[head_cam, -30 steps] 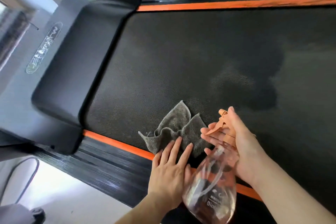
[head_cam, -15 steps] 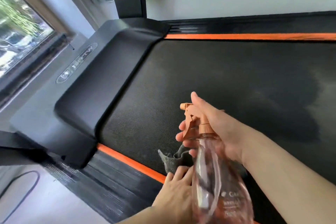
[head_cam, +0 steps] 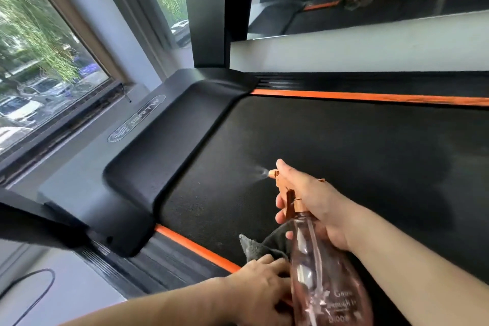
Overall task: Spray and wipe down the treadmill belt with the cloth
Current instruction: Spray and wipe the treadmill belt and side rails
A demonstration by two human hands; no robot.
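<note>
I've got the right hand [head_cam: 315, 206] wrapped round the neck of the pink see-through spray bottle [head_cam: 325, 280], fingers on the orange trigger, mist leaving the nozzle over the treadmill belt [head_cam: 344, 145]. The bottle's white print is too blurred to read; a dip tube shows inside. Just below that hand, the left hand [head_cam: 262, 286] rests loose-fingered on the grey cloth [head_cam: 262, 245]. The oval badge [head_cam: 136, 119], far left, is unreadable.

Open belt [head_cam: 357, 140] ahead and to the right. Blocked on the left by raised cover [head_cam: 169, 145] and post [head_cam: 209, 8]. Far side closed by wall [head_cam: 344, 45]. Near edge taken by cloth [head_cam: 262, 246] and bottle [head_cam: 322, 286].
</note>
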